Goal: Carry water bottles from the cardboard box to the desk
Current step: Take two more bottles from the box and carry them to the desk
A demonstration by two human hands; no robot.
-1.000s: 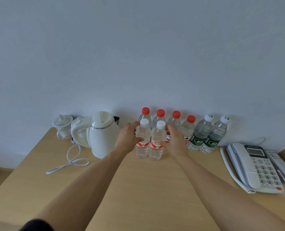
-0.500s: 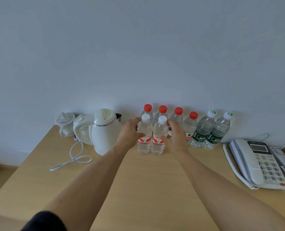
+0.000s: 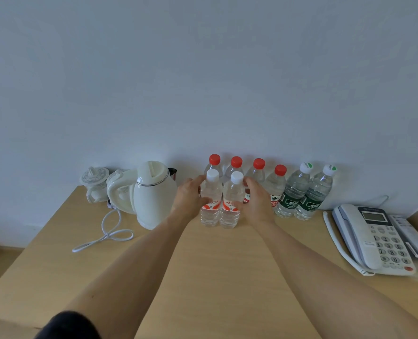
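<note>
Two small water bottles with white caps and red labels stand side by side on the wooden desk. My left hand is wrapped around the left white-capped bottle. My right hand grips the right white-capped bottle. Both bottles rest upright on the desk. Behind them, against the wall, stands a row of red-capped bottles, then two green-label bottles. The cardboard box is out of view.
A white electric kettle stands just left of my left hand, its cord looped on the desk. A lidded ceramic cup sits at the back left. A white desk telephone lies at the right. The wall is directly behind.
Both hands have pushed the two white-capped bottles slightly further back toward the red-capped row, and the grip stays the same. The view has shifted a little.
</note>
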